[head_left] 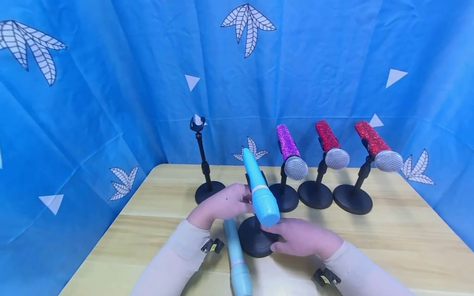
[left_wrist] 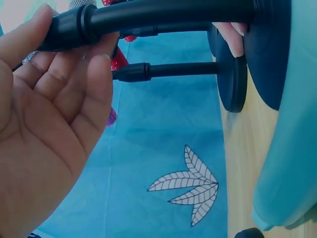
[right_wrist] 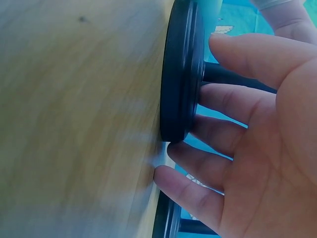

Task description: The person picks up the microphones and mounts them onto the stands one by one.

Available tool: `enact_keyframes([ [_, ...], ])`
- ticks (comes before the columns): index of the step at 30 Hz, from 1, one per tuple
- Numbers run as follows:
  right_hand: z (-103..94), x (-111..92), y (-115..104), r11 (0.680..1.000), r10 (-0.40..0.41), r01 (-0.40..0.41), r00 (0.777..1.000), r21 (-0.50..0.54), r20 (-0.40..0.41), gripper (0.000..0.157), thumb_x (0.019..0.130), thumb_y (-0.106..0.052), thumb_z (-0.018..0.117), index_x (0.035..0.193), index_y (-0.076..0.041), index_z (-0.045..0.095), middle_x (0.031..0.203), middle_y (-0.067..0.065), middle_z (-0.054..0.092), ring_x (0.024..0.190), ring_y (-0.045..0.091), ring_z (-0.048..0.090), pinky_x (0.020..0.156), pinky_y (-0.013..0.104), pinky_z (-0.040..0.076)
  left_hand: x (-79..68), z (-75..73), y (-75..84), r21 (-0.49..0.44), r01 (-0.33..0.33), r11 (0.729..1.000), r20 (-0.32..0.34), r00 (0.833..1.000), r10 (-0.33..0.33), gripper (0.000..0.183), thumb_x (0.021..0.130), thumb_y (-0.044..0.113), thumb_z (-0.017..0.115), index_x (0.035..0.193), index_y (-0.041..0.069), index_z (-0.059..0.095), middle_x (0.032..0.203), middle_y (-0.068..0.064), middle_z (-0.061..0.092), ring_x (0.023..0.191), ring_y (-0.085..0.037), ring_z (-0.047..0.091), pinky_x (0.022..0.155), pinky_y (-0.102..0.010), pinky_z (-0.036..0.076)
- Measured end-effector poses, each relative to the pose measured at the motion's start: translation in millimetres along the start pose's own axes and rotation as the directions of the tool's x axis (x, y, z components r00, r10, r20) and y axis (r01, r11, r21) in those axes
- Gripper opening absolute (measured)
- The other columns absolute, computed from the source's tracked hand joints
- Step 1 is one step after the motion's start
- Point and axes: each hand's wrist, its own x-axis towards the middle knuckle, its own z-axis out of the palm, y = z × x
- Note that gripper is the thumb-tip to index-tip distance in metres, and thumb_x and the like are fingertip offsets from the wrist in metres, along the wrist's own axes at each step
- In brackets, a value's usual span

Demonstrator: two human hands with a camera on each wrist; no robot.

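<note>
A light-blue microphone (head_left: 263, 199) sits tilted in the clip of a black microphone stand (head_left: 253, 242), its head toward me. My left hand (head_left: 227, 202) holds the upper pole of this stand, thumb on one side and fingers on the other; the left wrist view shows the pole (left_wrist: 173, 16) between them. At the round base (right_wrist: 181, 74), my right hand (head_left: 303, 237) rests its nearly straight fingertips against the edge. A second light-blue microphone (head_left: 238, 259) lies on the table beside the base, below my left wrist.
Behind on the left stands a bare microphone stand (head_left: 203, 164). To the right, a purple microphone (head_left: 289, 146) and two red microphones (head_left: 327, 137) (head_left: 375, 142) sit on stands along the back of the wooden table (head_left: 400, 246). A blue curtain (head_left: 314, 61) hangs behind.
</note>
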Motion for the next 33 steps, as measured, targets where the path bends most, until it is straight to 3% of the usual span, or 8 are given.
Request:
enact_keyframes([
  [6, -0.9, -0.1, 0.1, 1.000, 0.005, -0.005, 1.000, 0.021, 0.005, 0.052, 0.089, -0.040, 0.060, 0.137, -0.021, 0.050, 0.131, 0.002, 0.053, 0.120, 0.018, 0.049, 0.094, 0.039, 0.044, 2.2, 1.3, 2.2, -0.001, -0.011, 1.000, -0.089, 0.996, 0.011, 0.006, 0.087, 0.018, 0.065, 0.093, 0.018, 0.067, 0.086, 0.012, 0.066, 0.086, -0.007, 0.060, 0.077, -0.028, 0.049],
  [12, -0.5, -0.8, 0.5, 1.000, -0.018, 0.018, 1.000, 0.011, -0.008, 0.052, 0.089, -0.038, 0.060, 0.136, -0.019, 0.050, 0.132, 0.003, 0.053, 0.120, 0.019, 0.049, 0.094, 0.039, 0.044, 2.9, 2.7, -1.9, -0.013, 0.002, 1.000, -0.085, 0.996, -0.004, 0.008, 0.087, 0.014, 0.063, 0.092, 0.018, 0.069, 0.085, 0.012, 0.067, 0.084, -0.009, 0.061, 0.076, -0.030, 0.049],
  [23, -2.6, 0.2, -0.7, 1.000, 0.015, -0.015, 1.000, 0.026, 0.024, 0.053, 0.090, -0.041, 0.059, 0.138, -0.022, 0.048, 0.134, 0.001, 0.052, 0.123, 0.018, 0.048, 0.096, 0.040, 0.042, 1.3, 3.5, 1.5, 0.052, 0.060, 0.997, -0.106, 0.993, -0.055, 0.007, 0.083, 0.025, 0.071, 0.089, 0.024, 0.069, 0.080, 0.013, 0.066, 0.077, -0.009, 0.059, 0.069, -0.030, 0.050],
  [33, -0.6, 0.2, -0.9, 1.000, 0.010, -0.010, 1.000, 0.009, 0.002, 0.051, 0.089, -0.039, 0.059, 0.136, -0.021, 0.050, 0.132, 0.001, 0.053, 0.121, 0.018, 0.049, 0.095, 0.039, 0.043, -0.7, 2.5, 3.2, 0.074, 0.010, 0.997, -0.074, 0.997, -0.005, 0.004, 0.088, 0.022, 0.066, 0.091, 0.023, 0.068, 0.080, 0.013, 0.065, 0.074, -0.010, 0.057, 0.067, -0.029, 0.049],
])
